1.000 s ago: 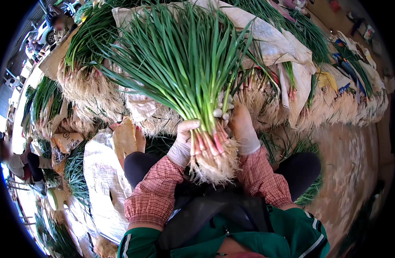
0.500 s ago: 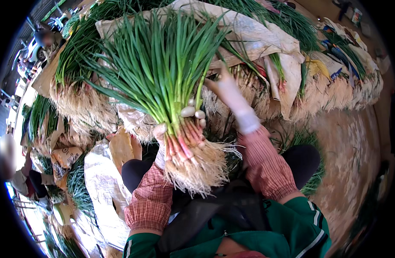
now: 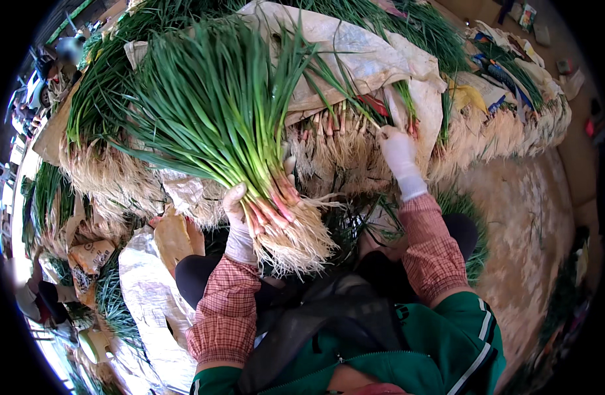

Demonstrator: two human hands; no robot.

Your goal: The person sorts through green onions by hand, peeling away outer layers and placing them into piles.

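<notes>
My left hand [image 3: 236,205], in a pale glove, is closed round the lower stalks of a thick bunch of green garlic [image 3: 250,141]. The bunch's long leaves fan up and to the left, its stalks are reddish at the base, and pale roots [image 3: 296,240] hang toward my lap. Farther right, my right hand [image 3: 397,150], gloved too, is closed on the root end of a single green garlic stalk [image 3: 363,113]. This stalk slants up left across the front of the heap. The fingers of my left hand are partly hidden behind the bunch.
A heap of green garlic [image 3: 335,148] lies ahead, roots facing me, partly covered by a pale sack cloth [image 3: 355,56]. A white sack [image 3: 148,276] is by my left knee. Loose greens [image 3: 477,253] lie beside my right knee. Another person [image 3: 46,299] sits at far left.
My right hand has moved away from the bunch to the right and closed on a single stalk at the heap. The bunch in my left hand has shifted slightly left and tilted.
</notes>
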